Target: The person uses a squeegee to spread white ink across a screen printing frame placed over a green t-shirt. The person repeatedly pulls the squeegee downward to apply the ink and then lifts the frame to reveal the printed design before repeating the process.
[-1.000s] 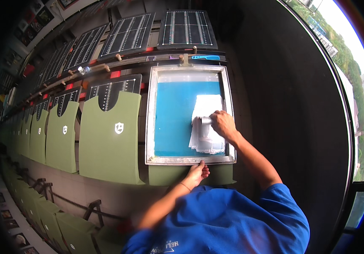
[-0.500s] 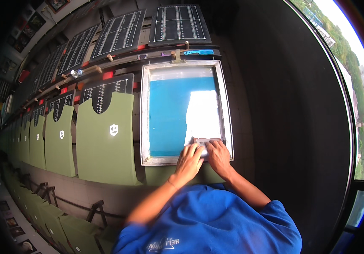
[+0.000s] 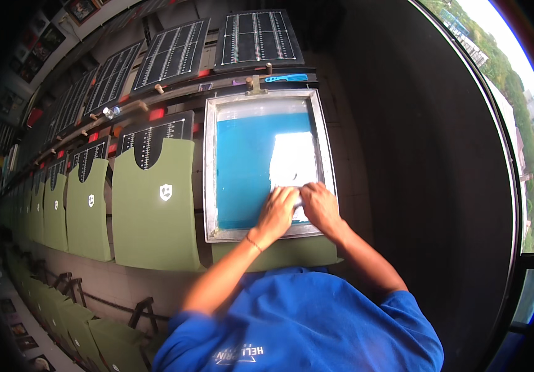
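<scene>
Centre of frame: a metal-framed printing screen with teal mesh lies flat over a green garment on the long table. Both hands sit side by side at the lower right of the mesh, left hand and right hand, fingers close together and pressed down on something small at the foot of the white patch; what they grip I cannot tell. The screen looks stiff and fairly light, its mesh taut and easily damaged; best lifted by the side rails. Left of it, printed green garments run toward the frame's left edge.
</scene>
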Demonstrator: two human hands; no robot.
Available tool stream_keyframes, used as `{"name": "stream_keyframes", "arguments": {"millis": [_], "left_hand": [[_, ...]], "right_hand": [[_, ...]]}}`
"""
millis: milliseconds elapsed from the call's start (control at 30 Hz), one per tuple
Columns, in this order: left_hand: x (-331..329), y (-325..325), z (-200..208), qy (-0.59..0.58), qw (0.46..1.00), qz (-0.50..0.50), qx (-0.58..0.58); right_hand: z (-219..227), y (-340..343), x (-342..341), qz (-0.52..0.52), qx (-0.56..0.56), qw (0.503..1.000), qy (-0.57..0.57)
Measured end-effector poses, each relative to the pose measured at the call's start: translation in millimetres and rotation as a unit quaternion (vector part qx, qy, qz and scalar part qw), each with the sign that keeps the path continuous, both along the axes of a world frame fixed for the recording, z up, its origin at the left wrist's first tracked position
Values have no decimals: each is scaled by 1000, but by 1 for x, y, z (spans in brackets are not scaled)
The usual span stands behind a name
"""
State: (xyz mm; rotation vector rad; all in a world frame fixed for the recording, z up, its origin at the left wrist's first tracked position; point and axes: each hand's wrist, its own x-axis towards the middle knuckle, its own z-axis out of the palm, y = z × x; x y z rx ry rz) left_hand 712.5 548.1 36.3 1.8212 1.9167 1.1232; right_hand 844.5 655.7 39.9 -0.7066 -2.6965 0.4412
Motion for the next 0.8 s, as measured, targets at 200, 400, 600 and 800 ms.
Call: {"name": "stream_keyframes", "arguments": {"millis": [200, 400, 600, 800], "left_hand": [[35, -50, -36, 24, 999, -5, -43], [-22, 47, -32, 20, 1000, 1, -11], [-18, 54, 15, 85, 979, 152, 103], [33, -75, -17, -478, 812, -33, -334]], "right_hand": [[-31, -62, 35, -54, -10, 998, 1], [-29, 35, -25, -58, 43, 997, 24], [-7, 85, -61, -39, 71, 996, 23], [23, 50, -33, -47, 4, 999, -12]]}}
